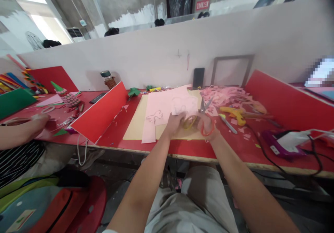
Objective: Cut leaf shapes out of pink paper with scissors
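My left hand (175, 122) is closed on the near edge of a pale pink paper piece (184, 105) with a drawn outline on it. My right hand (206, 121) grips orange-handled scissors (205, 116), their blades open and pointing up beside that paper. Both hands rest over a tan cardboard sheet (135, 121) on the red table (229, 146). A larger pink sheet (156, 113) with another pencilled shape lies just left of my left hand.
A heap of pink paper scraps (229, 95) and a yellow glue gun (233, 113) lie to the right, with a purple device and black cables (284, 146) beyond. A red divider (100, 113) stands at left; another person's arm (23, 130) works past it. A dark phone (198, 77) leans on the wall.
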Available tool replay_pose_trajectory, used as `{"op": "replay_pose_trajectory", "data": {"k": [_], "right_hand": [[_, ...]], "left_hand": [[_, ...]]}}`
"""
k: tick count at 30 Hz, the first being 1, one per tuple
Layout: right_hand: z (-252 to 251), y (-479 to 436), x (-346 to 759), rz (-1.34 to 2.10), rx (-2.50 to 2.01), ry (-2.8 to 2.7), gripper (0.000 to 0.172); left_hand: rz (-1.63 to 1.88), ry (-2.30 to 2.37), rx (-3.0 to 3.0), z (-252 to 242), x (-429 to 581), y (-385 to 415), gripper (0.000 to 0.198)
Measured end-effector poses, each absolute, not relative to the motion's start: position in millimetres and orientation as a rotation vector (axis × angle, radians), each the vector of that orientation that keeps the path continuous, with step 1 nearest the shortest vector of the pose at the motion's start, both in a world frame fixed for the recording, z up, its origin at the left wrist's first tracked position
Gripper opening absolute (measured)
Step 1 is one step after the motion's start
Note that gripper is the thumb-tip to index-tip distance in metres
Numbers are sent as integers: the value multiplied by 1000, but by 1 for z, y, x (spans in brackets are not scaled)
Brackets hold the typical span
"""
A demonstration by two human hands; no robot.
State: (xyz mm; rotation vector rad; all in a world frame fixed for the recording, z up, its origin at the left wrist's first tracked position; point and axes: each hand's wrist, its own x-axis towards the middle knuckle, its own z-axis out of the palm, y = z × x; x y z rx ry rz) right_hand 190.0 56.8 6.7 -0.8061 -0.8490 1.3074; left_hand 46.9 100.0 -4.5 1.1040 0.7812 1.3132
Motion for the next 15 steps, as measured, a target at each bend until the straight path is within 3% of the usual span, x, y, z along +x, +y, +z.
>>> {"op": "replay_pose_trajectory", "data": {"k": [5,11,15], "right_hand": [[11,48,188,1091,-883,-1019,38],[7,42,190,585,-1122,-1230,29],[2,48,188,392,-1330,-1446,34]], "left_hand": [[1408,747,899,2,42,105,30],[1407,689,753,1,38,108,31],[1409,636,668,2,34,109,29]]}}
